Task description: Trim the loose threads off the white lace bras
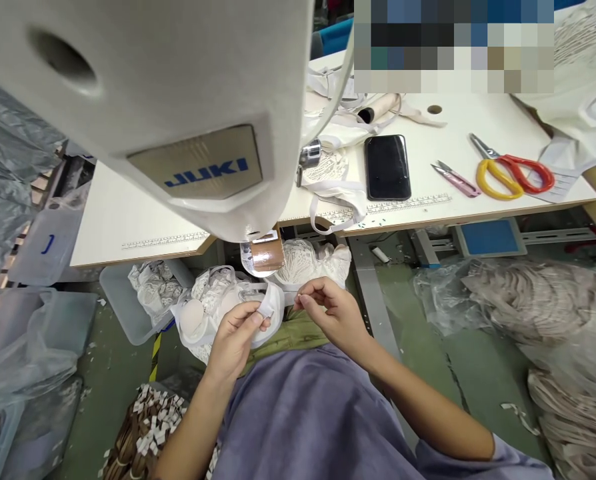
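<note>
A white lace bra (192, 319) with moulded cups lies over my lap, below the head of a white sewing machine (198, 113). My left hand (241, 333) pinches a white band end (267, 308) of it between thumb and fingers. To the right, my right hand (332, 312) is closed in a fingertip pinch where another narrow white strip (289, 298) reaches its fingers; the very tip is hidden. More white lace pieces (303, 261) bunch up just behind the hands, under the machine's metal plate (263, 257).
On the white table (478, 127) lie a black phone (388, 167), pink-handled snips (455, 180), scissors (501, 177) with yellow and red handles, and white garments (335, 193). A plastic bin (123, 300) with lace pieces stands left. Bundled brown straps (141, 433) and bagged fabric (543, 300) flank me.
</note>
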### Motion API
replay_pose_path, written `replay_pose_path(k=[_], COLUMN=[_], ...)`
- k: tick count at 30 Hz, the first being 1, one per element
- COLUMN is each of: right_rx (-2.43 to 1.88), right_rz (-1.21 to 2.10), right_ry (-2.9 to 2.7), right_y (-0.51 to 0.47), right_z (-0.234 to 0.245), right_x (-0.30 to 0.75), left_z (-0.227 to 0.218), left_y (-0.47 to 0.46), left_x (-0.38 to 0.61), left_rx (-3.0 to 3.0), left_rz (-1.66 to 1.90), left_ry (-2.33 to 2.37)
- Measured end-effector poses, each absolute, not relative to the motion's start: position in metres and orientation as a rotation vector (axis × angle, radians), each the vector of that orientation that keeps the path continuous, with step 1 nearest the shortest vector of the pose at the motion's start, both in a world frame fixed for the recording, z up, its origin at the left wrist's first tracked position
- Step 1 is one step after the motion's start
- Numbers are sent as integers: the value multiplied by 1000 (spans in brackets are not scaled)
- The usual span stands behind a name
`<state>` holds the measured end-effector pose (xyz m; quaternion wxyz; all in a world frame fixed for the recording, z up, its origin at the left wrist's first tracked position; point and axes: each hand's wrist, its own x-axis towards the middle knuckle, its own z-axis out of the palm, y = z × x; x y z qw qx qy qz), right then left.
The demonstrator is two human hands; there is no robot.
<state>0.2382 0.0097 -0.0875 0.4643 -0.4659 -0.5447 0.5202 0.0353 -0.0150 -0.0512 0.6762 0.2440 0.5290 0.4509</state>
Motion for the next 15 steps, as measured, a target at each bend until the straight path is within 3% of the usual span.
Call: replay_pose_path(k=[6,15], right_rx=[-1076,-1008], right_rz=[1107,1166], right_ry=[-1543,-1549], right_y=[9,5], right_z=[-82,-74], right_x=[238,230], left_z=[-53,-50], left_y=[-16,-14], left_x=[34,34], left_rx=[472,468], left_rz=[1013,1009], left_ry=[1191,1168])
